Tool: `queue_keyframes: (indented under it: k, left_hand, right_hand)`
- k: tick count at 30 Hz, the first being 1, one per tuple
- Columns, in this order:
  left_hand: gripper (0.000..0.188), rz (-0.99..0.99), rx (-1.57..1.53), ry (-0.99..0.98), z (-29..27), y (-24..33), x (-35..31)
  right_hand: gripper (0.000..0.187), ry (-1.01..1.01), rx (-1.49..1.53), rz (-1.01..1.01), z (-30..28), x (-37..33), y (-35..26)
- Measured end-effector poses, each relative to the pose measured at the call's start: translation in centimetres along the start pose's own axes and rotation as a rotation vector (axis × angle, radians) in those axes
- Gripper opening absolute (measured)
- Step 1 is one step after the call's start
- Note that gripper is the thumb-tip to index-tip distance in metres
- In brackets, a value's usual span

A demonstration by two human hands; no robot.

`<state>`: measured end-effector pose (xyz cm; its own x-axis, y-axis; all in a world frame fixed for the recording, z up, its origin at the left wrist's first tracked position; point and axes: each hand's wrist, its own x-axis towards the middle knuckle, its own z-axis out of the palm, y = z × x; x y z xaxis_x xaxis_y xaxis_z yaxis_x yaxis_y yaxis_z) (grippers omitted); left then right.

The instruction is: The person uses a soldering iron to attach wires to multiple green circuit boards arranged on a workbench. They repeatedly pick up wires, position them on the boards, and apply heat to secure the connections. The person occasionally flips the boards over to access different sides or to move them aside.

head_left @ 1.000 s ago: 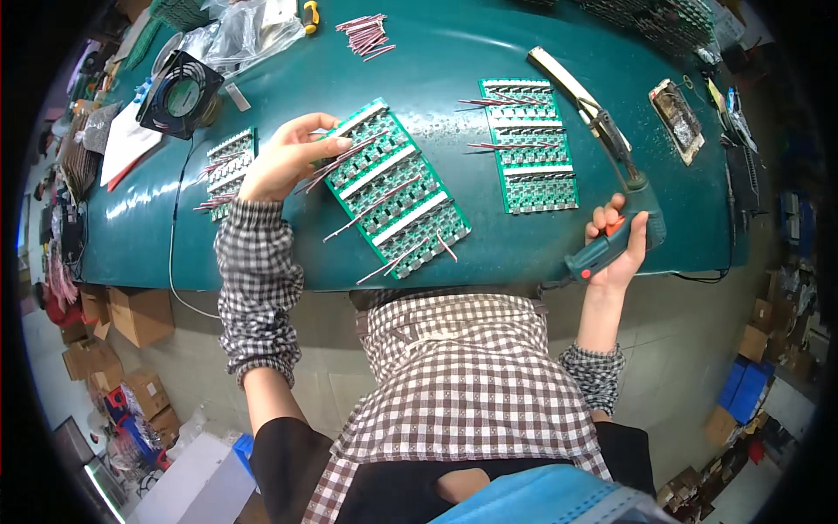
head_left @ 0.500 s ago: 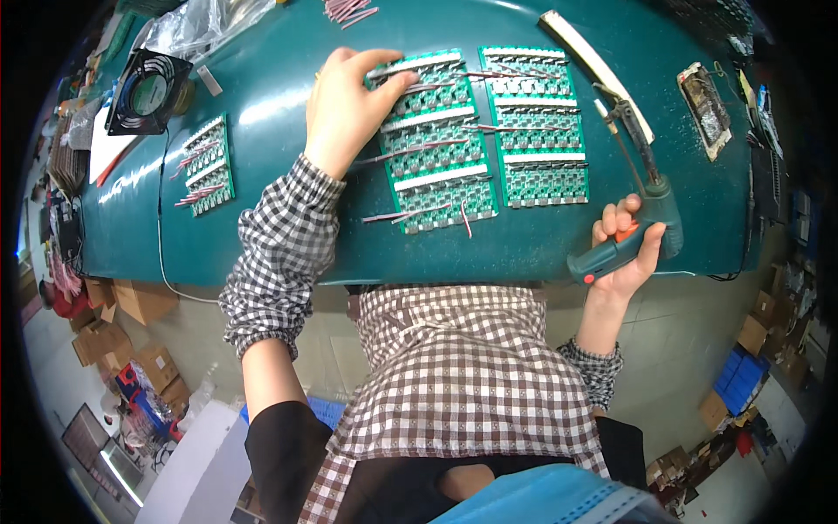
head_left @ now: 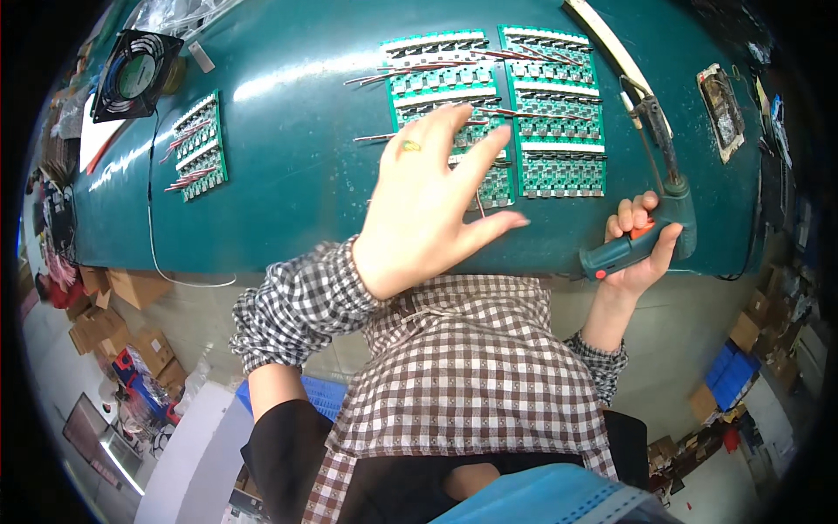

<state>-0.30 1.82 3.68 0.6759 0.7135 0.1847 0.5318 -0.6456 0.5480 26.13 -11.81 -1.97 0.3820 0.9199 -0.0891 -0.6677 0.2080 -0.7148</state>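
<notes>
My left hand point(head_left: 428, 192) is over the lower part of the left green circuit board panel point(head_left: 445, 83), its fingers spread and nothing seen in them. It hides part of that panel's lower rows. Thin red and black wires point(head_left: 419, 67) lie across the rows, some sticking out past the left edge. Close beside it lies a second circuit board panel point(head_left: 559, 127), also with wires on its upper rows. In my right hand point(head_left: 644, 272) is a dark green soldering gun point(head_left: 679, 218) with an orange trigger, gripped by the handle, its tip pointing away from me.
A smaller circuit board panel point(head_left: 201, 148) with wires lies at the left, near a black fan point(head_left: 140, 77) and its cable. Beyond the soldering gun is a long pale strip point(head_left: 611, 39). A scorched block point(head_left: 719, 113) sits at the right of the green table point(head_left: 288, 175).
My left hand has left the top row of the left panel and come down and right, its fingers now spread. The view has shifted slightly; my right hand still holds the soldering gun.
</notes>
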Motion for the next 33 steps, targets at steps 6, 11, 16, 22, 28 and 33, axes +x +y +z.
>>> queue_keyframes:
  k: [6,11,16,22,28,33]
  left_hand:
    - [0.054,0.060,-0.102,-0.080,-0.4,-2.8,0.4]
    - [0.041,0.188,-0.258,-0.069,-0.5,-5.5,0.3]
    - [0.040,0.283,-0.426,-0.107,-1.0,-7.0,0.6]
    - [0.027,0.129,-0.302,0.190,-5.2,-8.6,2.6]
    - [0.016,-0.307,0.084,0.367,-4.8,-16.9,10.1]
    - [0.021,-0.378,0.068,0.258,-3.6,-18.2,11.3]
  right_hand:
    - [0.052,0.011,-0.027,0.012,-0.1,0.1,-0.3]
    - [0.051,0.057,-0.072,0.022,0.5,-0.2,-0.4]
    - [0.050,0.043,-0.119,0.033,2.2,-0.6,-1.3]
    - [0.048,0.041,-0.266,-0.006,4.9,0.0,-2.8]
    - [0.047,-0.008,-0.287,0.023,5.7,0.8,-2.4]
    - [0.048,0.016,-0.329,-0.005,5.3,0.0,-2.8]
